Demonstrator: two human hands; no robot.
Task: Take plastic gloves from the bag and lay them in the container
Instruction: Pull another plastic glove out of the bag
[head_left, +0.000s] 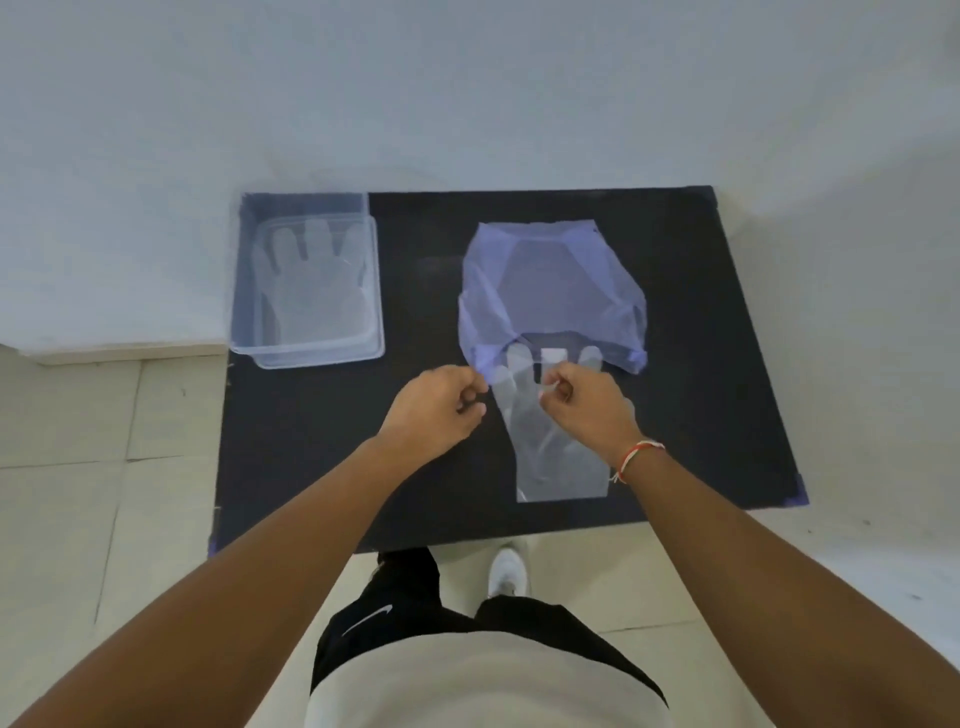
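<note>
On the black tabletop (701, 364), a clear plastic glove (545, 441) lies flat, its fingers at the mouth of a purple bag (550, 275). The left hand (436, 410) pinches the glove's thumb side and the right hand (587, 405) pinches a finger. A clear container (306, 358) at far left holds another glove (311, 286).

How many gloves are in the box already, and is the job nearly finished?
At least one glove already lies in the clear container. Another glove is partly out of the purple bag, pinched by the left hand and right hand. It must go into the container next. Whether more remain in the bag, I cannot tell.
</note>
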